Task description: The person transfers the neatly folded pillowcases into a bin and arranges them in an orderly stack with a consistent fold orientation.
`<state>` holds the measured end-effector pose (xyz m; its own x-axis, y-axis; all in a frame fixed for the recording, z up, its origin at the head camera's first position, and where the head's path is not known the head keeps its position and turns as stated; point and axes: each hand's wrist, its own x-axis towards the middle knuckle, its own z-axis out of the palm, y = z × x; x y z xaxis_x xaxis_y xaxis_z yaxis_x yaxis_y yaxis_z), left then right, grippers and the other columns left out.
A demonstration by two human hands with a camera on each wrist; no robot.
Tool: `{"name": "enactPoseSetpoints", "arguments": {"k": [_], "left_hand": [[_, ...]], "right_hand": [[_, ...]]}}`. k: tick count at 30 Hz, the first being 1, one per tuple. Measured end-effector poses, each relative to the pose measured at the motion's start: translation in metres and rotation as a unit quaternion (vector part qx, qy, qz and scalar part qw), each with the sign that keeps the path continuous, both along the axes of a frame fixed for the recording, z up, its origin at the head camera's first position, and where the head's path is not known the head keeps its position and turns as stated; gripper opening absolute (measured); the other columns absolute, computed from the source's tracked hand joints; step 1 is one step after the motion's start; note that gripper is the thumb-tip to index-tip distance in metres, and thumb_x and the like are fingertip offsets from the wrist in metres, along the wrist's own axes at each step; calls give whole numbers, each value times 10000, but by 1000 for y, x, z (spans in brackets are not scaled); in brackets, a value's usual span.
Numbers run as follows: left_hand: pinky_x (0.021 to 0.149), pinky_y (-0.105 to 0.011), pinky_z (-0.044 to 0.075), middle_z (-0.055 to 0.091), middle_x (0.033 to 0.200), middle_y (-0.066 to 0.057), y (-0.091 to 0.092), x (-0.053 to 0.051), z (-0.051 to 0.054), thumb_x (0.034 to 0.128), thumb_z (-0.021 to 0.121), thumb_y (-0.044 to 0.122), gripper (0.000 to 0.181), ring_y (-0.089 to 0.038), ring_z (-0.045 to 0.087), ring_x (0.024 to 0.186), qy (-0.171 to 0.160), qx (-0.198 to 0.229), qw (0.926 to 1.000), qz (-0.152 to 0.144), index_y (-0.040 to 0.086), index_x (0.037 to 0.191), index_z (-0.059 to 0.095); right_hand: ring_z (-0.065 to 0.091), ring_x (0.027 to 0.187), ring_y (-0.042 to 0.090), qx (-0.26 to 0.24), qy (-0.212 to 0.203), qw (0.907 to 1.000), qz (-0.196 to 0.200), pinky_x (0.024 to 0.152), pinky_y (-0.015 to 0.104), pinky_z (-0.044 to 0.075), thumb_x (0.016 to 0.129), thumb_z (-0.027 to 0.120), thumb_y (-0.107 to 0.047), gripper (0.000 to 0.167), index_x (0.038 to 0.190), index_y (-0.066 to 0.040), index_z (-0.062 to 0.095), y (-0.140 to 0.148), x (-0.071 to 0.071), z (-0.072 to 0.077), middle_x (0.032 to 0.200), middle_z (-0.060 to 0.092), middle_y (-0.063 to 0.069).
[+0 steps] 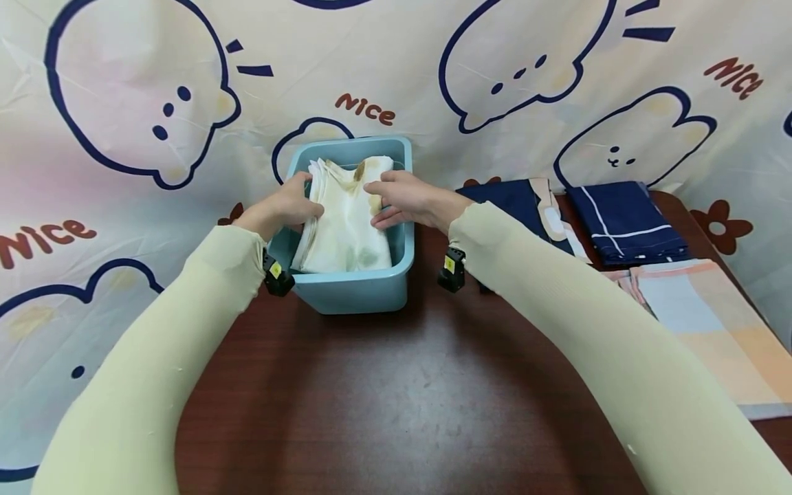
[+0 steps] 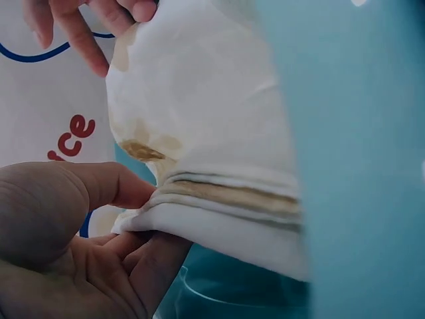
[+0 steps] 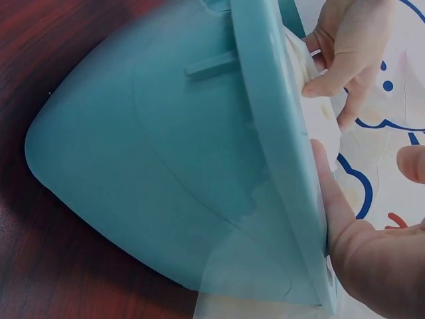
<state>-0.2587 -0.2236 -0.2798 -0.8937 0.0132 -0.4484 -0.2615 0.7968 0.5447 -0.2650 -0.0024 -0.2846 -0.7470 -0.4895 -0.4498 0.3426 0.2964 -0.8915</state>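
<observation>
A folded white cloth (image 1: 346, 223) with brown and greenish patches lies in a light blue plastic bin (image 1: 353, 295). My left hand (image 1: 287, 206) pinches the cloth's layered left edge between thumb and fingers, as the left wrist view shows at the folds (image 2: 226, 196). On the cloth's right side is my right hand (image 1: 417, 199), its fingers extended over or against the edge and its thumb apart. In the right wrist view the bin's wall (image 3: 153, 146) hides much of the cloth. The lower part of the cloth is inside the bin, out of sight.
The bin stands on a dark brown table (image 1: 383, 399) against a patterned curtain (image 1: 396, 62). To the right lie a folded navy cloth with white lines (image 1: 631, 220), another navy cloth (image 1: 507, 199) partly behind my sleeve, and a peach checked cloth (image 1: 711, 323).
</observation>
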Motion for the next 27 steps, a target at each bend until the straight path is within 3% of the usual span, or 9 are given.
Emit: {"name": "enactPoseSetpoints", "arguments": {"k": [7,12,18,27], "left_hand": [[1030,-510,516,155,1635,-276,1,1,-2,1017,464,143,795,-412,470,1349,-42,136,9999,23,96,1617,-55],[1059,-485,503,115,1651,-276,2,1,0,1051,408,203,744,-430,539,1307,-22,444,9988,212,108,1616,-68],[1077,-500,483,262,1609,-261,0,2,5,1063,398,277,664,-424,544,1311,78,272,9995,146,77,1614,86],[1086,-505,473,426,1519,-252,5,4,11,1068,384,287,575,-417,547,1315,169,229,9996,29,40,1569,248]], "right_hand": [[616,1256,348,17,23,10000,-16,1018,389,545,1080,460,-329,733,1641,-179,12,0,1,2,1672,221,146],[590,1293,384,252,439,9987,38,1055,431,518,1071,480,-306,674,1631,-159,134,-2,4,2,1673,240,96],[652,1198,349,499,877,9948,157,1006,408,552,1069,488,-308,550,1546,-81,335,-3,8,4,1588,368,132],[644,1220,301,430,1136,9926,96,1019,386,545,1073,484,-306,470,1468,-55,451,1,14,5,1464,511,146]]}}
